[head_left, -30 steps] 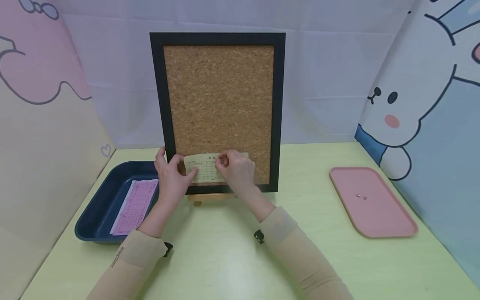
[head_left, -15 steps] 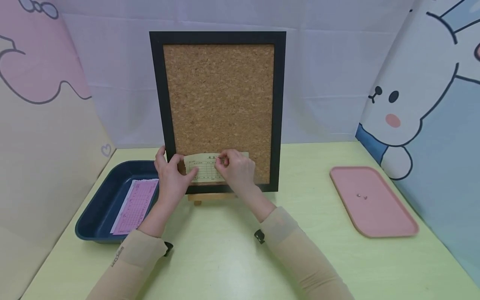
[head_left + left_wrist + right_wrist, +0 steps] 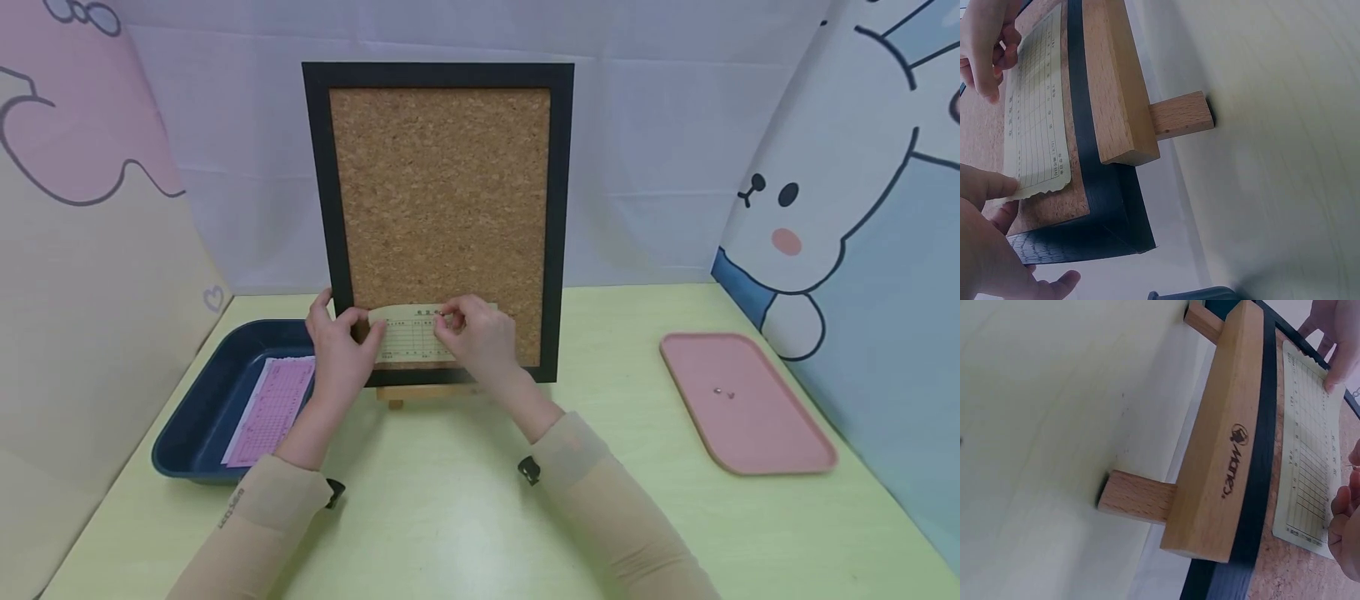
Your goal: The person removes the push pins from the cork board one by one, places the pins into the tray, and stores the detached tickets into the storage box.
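Observation:
A pale yellow printed form (image 3: 405,335) lies against the bottom of the cork board (image 3: 442,192). My left hand (image 3: 341,346) pinches its torn left end. In the left wrist view the left thumb (image 3: 999,185) is on the paper's face, with a finger showing behind the edge. At the form's top edge, near the middle, my right hand (image 3: 480,337) pinches a tiny metal thumbtack (image 3: 441,313). The right wrist view shows the thumbtack (image 3: 1351,466) between the fingertips, largely hidden. The right hand covers part of the form's right side in the head view.
The black-framed board stands on a wooden easel (image 3: 1222,437). At left, a dark blue tray (image 3: 191,417) holds pink printed sheets (image 3: 273,408). A pink tray (image 3: 757,433) at right bears two small metal thumbtacks (image 3: 723,392).
The left thumb has slid up and left, off the form's face towards its left edge. My right hand has shifted slightly right and up, still pinching the thumbtack.

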Motion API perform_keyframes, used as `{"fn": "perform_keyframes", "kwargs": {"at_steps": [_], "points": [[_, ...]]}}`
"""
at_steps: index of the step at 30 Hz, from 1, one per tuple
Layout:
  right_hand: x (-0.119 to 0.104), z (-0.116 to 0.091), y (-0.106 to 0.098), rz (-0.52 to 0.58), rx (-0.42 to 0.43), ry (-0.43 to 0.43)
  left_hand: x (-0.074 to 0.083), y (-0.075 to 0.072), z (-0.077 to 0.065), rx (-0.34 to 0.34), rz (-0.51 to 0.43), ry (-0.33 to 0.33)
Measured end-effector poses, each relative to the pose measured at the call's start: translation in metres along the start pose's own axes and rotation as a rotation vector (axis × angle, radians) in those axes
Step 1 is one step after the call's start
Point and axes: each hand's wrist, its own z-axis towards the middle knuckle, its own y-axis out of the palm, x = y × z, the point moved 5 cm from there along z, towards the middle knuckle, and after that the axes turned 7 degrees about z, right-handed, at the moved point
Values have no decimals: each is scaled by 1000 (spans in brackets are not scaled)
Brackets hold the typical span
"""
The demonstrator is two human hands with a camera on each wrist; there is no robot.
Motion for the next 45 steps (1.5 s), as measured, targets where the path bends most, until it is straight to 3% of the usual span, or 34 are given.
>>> {"fn": "perform_keyframes", "kwargs": {"at_steps": [7,15,26,38,45], "points": [[-4,6,-15,14,-19,-35,1,-7,3,-37,17,-26],[-3,11,-36,23,-95,12,5,-18,3,-77,40,-49],[3,16,-73,73,-98,15,8,-34,9,-74,85,20],[14,20,-107,58,-134,104,8,-55,12,-49,135,90],[19,21,-126,30,-139,132,11,-67,9,-105,174,56]]}}
